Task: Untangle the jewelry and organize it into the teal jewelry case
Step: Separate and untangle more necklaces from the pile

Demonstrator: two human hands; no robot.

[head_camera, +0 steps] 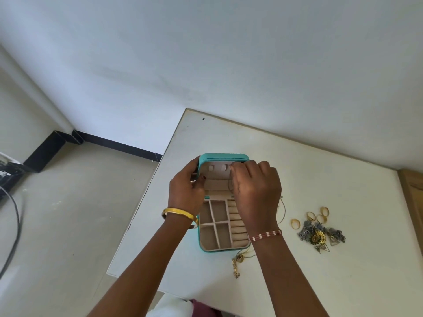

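The teal jewelry case point(223, 156) stands open on the white table, its beige lid upright and its divided tray point(218, 225) toward me. My left hand point(186, 191) grips the lid's left edge, thumb inside. My right hand point(256, 188) reaches into the lid and pinches a thin chain point(229, 184) near the small hooks; the chain hangs down the lid's pocket. A tangled pile of grey and gold jewelry point(320, 235) lies to the right of the case, with several gold rings point(311, 217) beside it. A gold chain point(235, 267) lies at the case's near corner.
The white table point(343, 179) sits against the wall; its left edge runs just left of the case. A wooden piece point(412, 193) borders the table's right side. Floor with black cables point(13, 225) lies to the left.
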